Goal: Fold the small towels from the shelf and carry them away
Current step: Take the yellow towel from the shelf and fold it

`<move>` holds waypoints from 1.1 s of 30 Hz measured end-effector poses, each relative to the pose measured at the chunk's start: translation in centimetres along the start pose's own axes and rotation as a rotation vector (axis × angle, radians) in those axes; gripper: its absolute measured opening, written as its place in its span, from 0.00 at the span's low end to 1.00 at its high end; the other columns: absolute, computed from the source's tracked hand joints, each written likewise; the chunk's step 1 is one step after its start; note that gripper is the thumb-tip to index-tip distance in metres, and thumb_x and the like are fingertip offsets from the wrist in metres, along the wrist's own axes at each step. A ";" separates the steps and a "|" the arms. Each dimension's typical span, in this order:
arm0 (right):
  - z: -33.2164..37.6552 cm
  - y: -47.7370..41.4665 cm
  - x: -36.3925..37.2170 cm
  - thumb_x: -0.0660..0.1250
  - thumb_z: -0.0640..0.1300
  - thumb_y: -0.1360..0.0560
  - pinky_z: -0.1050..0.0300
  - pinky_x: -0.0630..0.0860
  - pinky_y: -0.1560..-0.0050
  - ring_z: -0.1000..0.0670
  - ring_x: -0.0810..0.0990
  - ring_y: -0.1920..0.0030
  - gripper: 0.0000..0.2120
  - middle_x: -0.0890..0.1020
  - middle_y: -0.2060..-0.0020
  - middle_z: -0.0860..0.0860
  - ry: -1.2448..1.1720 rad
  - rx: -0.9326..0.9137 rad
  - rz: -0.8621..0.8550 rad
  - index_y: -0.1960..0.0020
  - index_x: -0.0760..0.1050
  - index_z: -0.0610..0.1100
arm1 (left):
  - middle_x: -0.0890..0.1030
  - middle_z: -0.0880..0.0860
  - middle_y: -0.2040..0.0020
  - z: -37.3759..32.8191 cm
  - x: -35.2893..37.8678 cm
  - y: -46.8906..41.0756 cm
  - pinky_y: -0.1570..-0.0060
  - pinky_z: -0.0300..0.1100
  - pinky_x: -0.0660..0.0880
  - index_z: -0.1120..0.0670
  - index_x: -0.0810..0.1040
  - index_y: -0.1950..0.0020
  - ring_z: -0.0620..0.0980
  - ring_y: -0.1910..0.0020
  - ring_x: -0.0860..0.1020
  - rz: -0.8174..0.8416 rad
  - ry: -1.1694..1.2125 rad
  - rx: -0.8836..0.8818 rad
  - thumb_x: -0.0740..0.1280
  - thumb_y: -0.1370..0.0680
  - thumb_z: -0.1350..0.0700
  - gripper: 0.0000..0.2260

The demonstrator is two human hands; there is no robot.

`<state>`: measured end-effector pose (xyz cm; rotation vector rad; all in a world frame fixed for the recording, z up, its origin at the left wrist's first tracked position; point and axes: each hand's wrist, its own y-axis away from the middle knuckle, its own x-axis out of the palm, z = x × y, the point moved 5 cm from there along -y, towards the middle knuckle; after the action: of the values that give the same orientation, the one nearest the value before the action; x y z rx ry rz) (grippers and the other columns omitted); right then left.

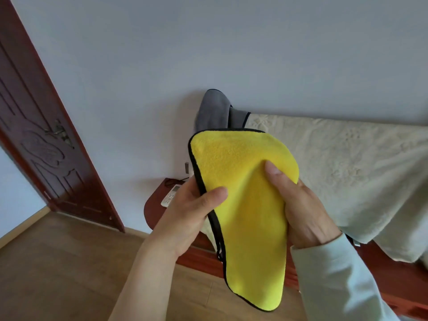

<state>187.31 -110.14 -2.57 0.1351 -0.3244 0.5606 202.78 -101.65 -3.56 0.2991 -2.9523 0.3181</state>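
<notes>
A small yellow towel [245, 205] with black edging hangs in front of me, doubled over on itself. My left hand [187, 216] pinches its left black-trimmed edge, thumb on the yellow face. My right hand [298, 205] grips the right folded side, thumb pressed on top and fingers hidden behind the cloth. Behind the yellow towel, a grey towel [215, 112] with black trim lies draped against the wall, beside the bed.
A bed with a cream quilted cover [347, 163] and red-brown wooden frame [382, 274] fills the right. A red-brown bedside table [155, 205] carries a white remote [171, 195]. A dark wooden door [44, 135] stands at the left, with wood flooring [58, 262] below.
</notes>
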 end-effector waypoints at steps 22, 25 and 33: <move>-2.3 0.6 -1.2 0.79 0.48 0.31 0.54 0.81 0.44 0.52 0.87 0.46 0.17 0.88 0.48 0.53 0.257 0.068 0.243 0.43 0.82 0.52 | 0.84 0.49 0.36 -0.6 -0.1 -0.5 0.30 0.57 0.72 0.49 0.77 0.30 0.50 0.36 0.81 -0.340 0.062 -0.099 0.70 0.23 0.44 0.23; -1.8 0.6 -1.1 0.76 0.51 0.30 0.52 0.82 0.47 0.49 0.88 0.49 0.07 0.89 0.51 0.50 0.222 0.083 0.207 0.52 0.87 0.54 | 0.82 0.46 0.34 -0.2 -0.7 -0.5 0.28 0.56 0.71 0.45 0.76 0.29 0.48 0.33 0.79 -0.339 0.057 -0.115 0.71 0.25 0.38 0.26; -0.5 0.4 -1.5 0.76 0.54 0.39 0.42 0.81 0.44 0.44 0.88 0.52 0.12 0.89 0.53 0.47 0.159 0.062 0.113 0.56 0.86 0.55 | 0.85 0.49 0.39 1.0 -0.3 0.0 0.33 0.56 0.75 0.49 0.77 0.33 0.50 0.38 0.83 -0.176 -0.121 -0.142 0.74 0.24 0.51 0.20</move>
<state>186.00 -110.44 -3.54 0.1314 -0.1607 0.6896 202.96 -101.81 -4.62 0.5735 -3.0168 0.0691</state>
